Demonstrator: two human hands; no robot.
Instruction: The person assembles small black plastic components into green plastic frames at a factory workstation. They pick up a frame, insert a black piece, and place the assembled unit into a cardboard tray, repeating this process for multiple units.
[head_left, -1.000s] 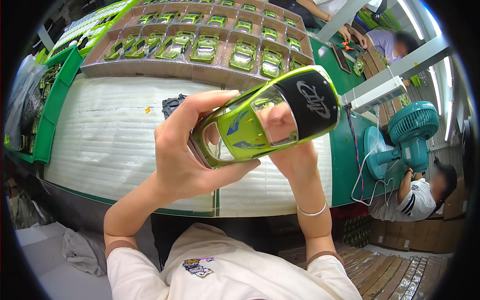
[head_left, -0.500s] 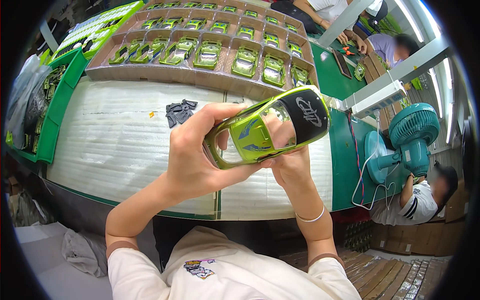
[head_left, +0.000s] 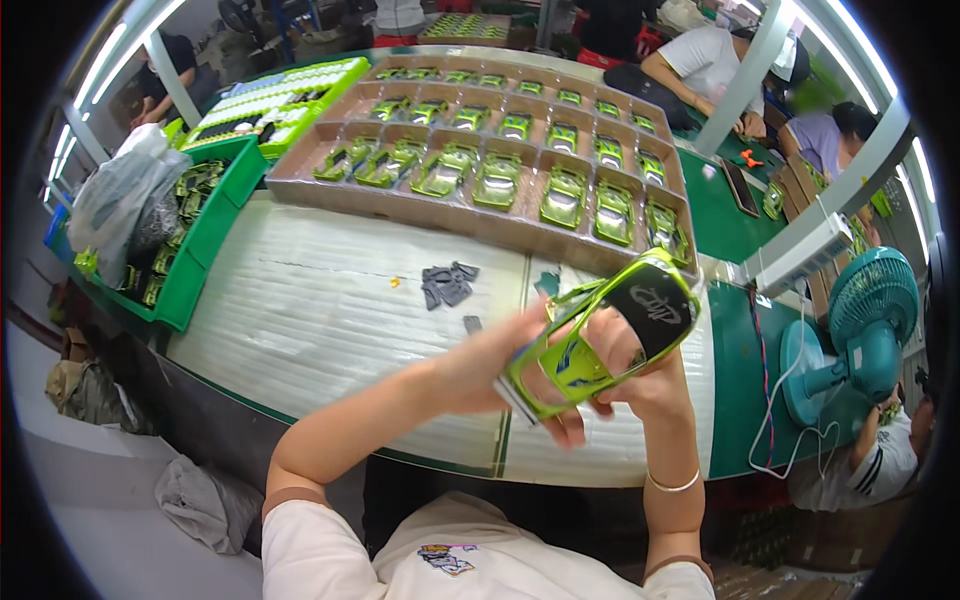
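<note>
A lime-green toy car body [head_left: 578, 366] with a black, white-marked hood and blue side marks is tilted above the front of the table, hood toward the upper right. My right hand [head_left: 658, 388] grips it from beneath near the hood end. My left hand [head_left: 490, 362], slightly blurred, is closed around the other end; some of its fingertips stick out below the body, and the rest of the fingers are hidden behind it. Beyond my left hand, a small heap of dark grey plastic parts [head_left: 448, 285] lies on the white foam sheet [head_left: 330, 340].
Behind the foam stands a cardboard tray [head_left: 400, 205] of similar green car bodies in compartments. A green crate [head_left: 205, 270] with parts and plastic bags is at left. A teal fan [head_left: 850, 315] with a loose cable stands at right. Other people sit beyond the table.
The view has shifted, so the table sits lower and further right. The car body has tilted more steeply, and my left hand has slid along and under its end.
</note>
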